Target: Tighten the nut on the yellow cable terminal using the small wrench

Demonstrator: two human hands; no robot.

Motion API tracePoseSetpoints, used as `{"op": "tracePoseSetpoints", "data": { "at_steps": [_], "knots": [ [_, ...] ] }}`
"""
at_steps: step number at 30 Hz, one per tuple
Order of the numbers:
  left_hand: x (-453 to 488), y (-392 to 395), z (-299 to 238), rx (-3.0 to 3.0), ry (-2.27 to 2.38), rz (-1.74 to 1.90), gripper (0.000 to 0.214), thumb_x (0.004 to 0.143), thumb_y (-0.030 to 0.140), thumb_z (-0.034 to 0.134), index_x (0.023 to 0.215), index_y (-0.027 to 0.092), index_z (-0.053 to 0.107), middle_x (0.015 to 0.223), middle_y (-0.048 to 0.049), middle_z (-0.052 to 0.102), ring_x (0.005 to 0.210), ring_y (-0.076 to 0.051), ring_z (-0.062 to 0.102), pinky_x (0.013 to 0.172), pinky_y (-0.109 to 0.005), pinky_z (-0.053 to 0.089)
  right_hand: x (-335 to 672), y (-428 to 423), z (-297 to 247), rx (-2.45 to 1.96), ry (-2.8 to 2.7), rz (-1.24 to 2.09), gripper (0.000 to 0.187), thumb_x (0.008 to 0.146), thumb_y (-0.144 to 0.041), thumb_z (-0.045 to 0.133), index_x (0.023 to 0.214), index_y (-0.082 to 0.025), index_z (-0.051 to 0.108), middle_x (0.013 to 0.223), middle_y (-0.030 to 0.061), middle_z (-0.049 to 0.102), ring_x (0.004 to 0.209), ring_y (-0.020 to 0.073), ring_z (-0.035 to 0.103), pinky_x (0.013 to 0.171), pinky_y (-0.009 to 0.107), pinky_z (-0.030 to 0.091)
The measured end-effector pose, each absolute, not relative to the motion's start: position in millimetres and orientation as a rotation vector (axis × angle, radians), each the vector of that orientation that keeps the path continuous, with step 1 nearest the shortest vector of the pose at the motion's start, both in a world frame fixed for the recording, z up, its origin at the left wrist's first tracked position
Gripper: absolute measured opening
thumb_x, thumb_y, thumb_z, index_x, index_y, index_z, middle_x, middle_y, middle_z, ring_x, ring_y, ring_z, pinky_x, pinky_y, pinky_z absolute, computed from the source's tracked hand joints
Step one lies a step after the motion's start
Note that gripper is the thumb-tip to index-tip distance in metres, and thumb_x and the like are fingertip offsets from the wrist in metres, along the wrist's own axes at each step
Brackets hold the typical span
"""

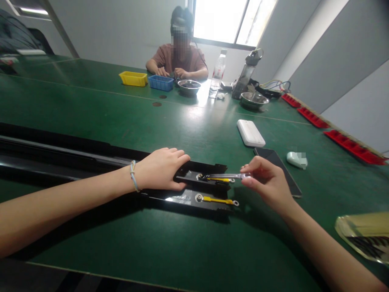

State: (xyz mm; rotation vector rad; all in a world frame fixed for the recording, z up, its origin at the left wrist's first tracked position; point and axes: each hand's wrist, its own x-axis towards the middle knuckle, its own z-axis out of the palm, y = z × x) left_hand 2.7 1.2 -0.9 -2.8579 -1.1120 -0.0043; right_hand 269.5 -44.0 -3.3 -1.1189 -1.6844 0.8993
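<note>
Firstly, the surface as it reaches my remote view: one green table (121,251), glossy, set in a room of pale wall (121,28) and bright window (219,20). Far side: one seated person (164,56), hands on the table; yellow bin (133,80), blue bin (161,84), metal bowl (189,92), clear bottle (216,77), dark flask (244,74), second bowl (254,104). Right side: white block (251,133), dark flat slab (281,164) partly behind the right hand (267,182), pale green rounded object (293,159), red trays (352,147) along the edge. Incomplete items: yellowish container (358,221), cut by the right border; far rail (209,165) and near rail (188,205), both black, lying side by side and running out at left; bowl contents, too small for me to tell. Near rail bears a bolt with a yellow lead (219,200), its ring end projecting; a second yellow lead (223,179) lies partly behind the wrench (225,176). Grip, right: thumb and fingers pinching the wrench by its end, tool head at the far rail's bolt (199,177); contact there I cannot confirm. Grip, left: left hand (161,168) laid across the far rail, thumb apart from fingers; underside hidden, so clasping or merely pressing I cannot tell.
</note>
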Motion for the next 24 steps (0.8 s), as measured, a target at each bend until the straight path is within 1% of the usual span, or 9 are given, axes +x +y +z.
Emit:
{"op": "tracePoseSetpoints", "data": {
  "at_steps": [4,9,11,15,19,24],
  "knots": [
    [3.0,0.6,-0.2,-2.867,-1.108,0.002,0.052,0.073,0.05,0.057,0.11,0.015,0.054,0.097,-0.0074,0.061,0.085,-0.024,0.059,0.078,-0.036,0.047,275.3,-36.0,-7.6,-1.207,-1.601,0.9,0.026,0.07,-0.042,0.072,0.075,-0.019,0.059,0.053,-0.0045,0.049,0.044,0.0074,0.037,0.041,0.02,0.028],
    [3.4,-0.1,0.2,-2.867,-1.114,0.003,0.052,0.073,0.05,0.057,0.11,0.014,0.054,0.096,-0.0072,0.061,0.086,-0.024,0.059,0.078,-0.037,0.047,279.7,-27.6,-16.3,-1.301,-1.566,0.872,0.023,0.076,-0.039,0.066,0.087,-0.019,0.064,0.05,-0.0055,0.046,0.043,0.008,0.035,0.042,0.021,0.027],
    [3.6,-0.1,0.1,-2.865,-1.117,0.006,0.052,0.073,0.05,0.058,0.111,0.014,0.054,0.097,-0.0073,0.061,0.086,-0.024,0.059,0.079,-0.037,0.047,280.3,-26.0,-17.9,-1.314,-1.565,0.873,0.022,0.077,-0.038,0.065,0.088,-0.019,0.065,0.05,-0.0055,0.047,0.043,0.0081,0.035,0.043,0.021,0.027],
    [3.4,0.2,0.2,-2.866,-1.124,0.009,0.052,0.073,0.05,0.058,0.111,0.015,0.054,0.097,-0.0075,0.061,0.086,-0.024,0.059,0.079,-0.036,0.047,280.4,-26.3,-17.3,-1.299,-1.56,0.899,0.019,0.075,-0.036,0.067,0.083,-0.019,0.063,0.049,-0.006,0.046,0.043,0.0078,0.035,0.042,0.021,0.026],
    [3.2,0.4,0.6,-2.864,-1.123,0.008,0.052,0.073,0.05,0.058,0.11,0.015,0.054,0.097,-0.0073,0.062,0.086,-0.024,0.059,0.078,-0.035,0.047,279.1,-30.1,-12.1,-1.241,-1.582,0.919,0.02,0.07,-0.035,0.072,0.076,-0.019,0.061,0.05,-0.0057,0.047,0.043,0.0073,0.036,0.041,0.02,0.026],
    [2.8,0.8,-0.7,-2.855,-1.104,-0.002,0.051,0.073,0.051,0.057,0.11,0.015,0.054,0.097,-0.0073,0.062,0.085,-0.024,0.059,0.077,-0.035,0.047,273.7,-38.9,-4.9,-1.169,-1.663,0.869,0.026,0.064,-0.037,0.077,0.068,-0.02,0.059,0.054,-0.0035,0.053,0.047,0.0092,0.045,0.044,0.021,0.035]
  ]
}}
